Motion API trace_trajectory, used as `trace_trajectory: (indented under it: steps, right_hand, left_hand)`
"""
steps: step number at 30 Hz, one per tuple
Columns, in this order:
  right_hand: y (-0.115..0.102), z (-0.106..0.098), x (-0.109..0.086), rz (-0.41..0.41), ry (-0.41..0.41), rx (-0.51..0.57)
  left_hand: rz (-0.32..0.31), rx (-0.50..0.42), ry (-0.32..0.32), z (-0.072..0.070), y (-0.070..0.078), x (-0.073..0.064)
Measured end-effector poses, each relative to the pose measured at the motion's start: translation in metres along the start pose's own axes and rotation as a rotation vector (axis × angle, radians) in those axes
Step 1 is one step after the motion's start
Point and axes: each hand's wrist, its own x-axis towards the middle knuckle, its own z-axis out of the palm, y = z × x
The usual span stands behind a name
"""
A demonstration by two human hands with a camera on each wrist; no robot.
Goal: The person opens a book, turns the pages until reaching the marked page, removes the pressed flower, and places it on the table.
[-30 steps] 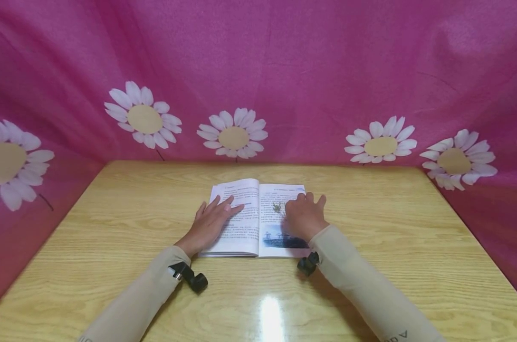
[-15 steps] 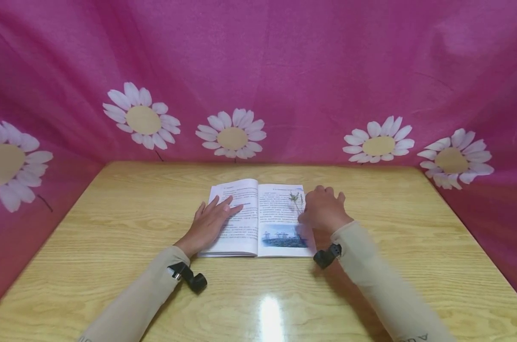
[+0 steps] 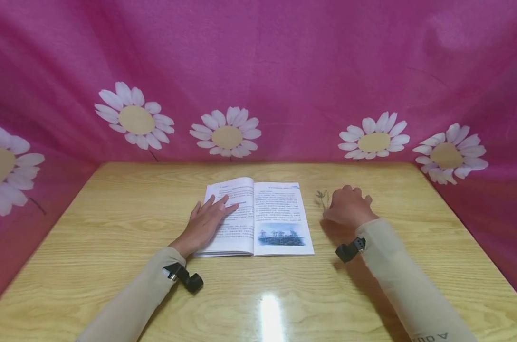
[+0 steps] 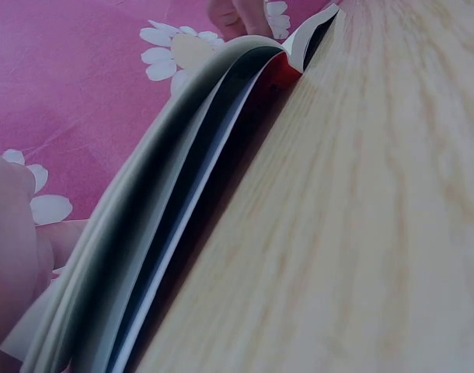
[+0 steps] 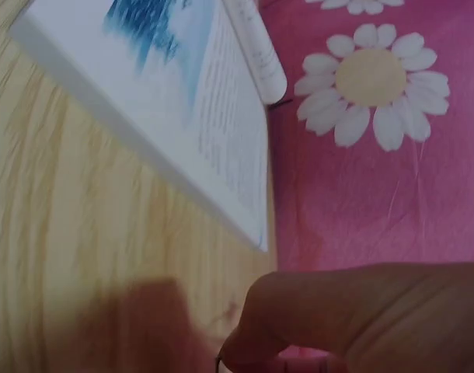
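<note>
An open book (image 3: 280, 204) lies on the wooden table, printed text on both pages and a blue picture low on its right page. Across the left page rests my left hand (image 3: 207, 218), fingers spread and fairly straight. In the left wrist view the edges of the book's pages (image 4: 175, 194) fan apart beside that hand. Right of the book, over the table, my right hand (image 3: 350, 206) pinches a small green plant sprig (image 3: 322, 197) by its thin stem. The right wrist view shows the thumb (image 5: 299, 311) and only a bit of dark stem at its tip.
The wooden table (image 3: 258, 280) reaches back to a magenta cloth (image 3: 284, 71) printed with white daisies, which also hangs along both sides. A small black camera (image 3: 186, 278) is strapped to the left wrist, another camera (image 3: 350, 250) to the right.
My right hand has moved right, carrying the sprig from above the book's right page to beyond its edge. The left hand stays on the left page.
</note>
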Motion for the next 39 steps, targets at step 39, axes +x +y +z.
trace_trajectory:
  steps: [39]
  right_hand:
    - [0.014,0.007,-0.007,0.008,0.004,0.078]
  left_hand:
    - [0.016,0.032,0.014,0.0,0.002,-0.001]
